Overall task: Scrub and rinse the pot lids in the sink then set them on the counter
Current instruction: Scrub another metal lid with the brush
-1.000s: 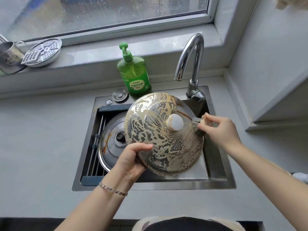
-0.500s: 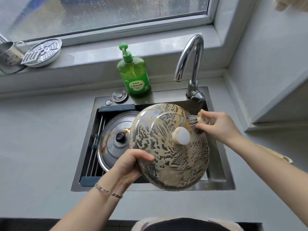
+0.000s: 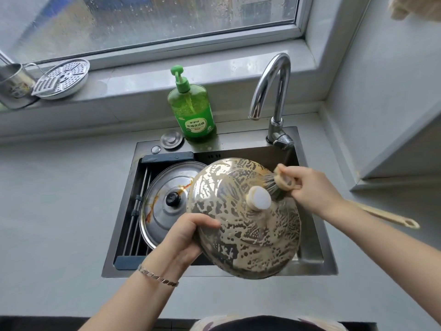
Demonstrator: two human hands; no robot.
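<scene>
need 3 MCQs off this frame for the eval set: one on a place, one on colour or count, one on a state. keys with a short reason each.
1. Where is the steel lid with the black knob?
A. on the windowsill
B. in the sink, left of the sudsy lid
C. on the counter right of the sink

2. What colour is the soap bottle?
A. blue
B. red
C. green

3. What is the right hand doing?
A. gripping the brush against the sudsy lid
B. hanging free
C. turning the faucet handle

Key:
1 B: it lies in the basin, partly hidden behind the sudsy lid.
2 C: both body and pump are green.
3 A: the fingers curl round the brush head, and the bristles touch the lid beside its knob.
</scene>
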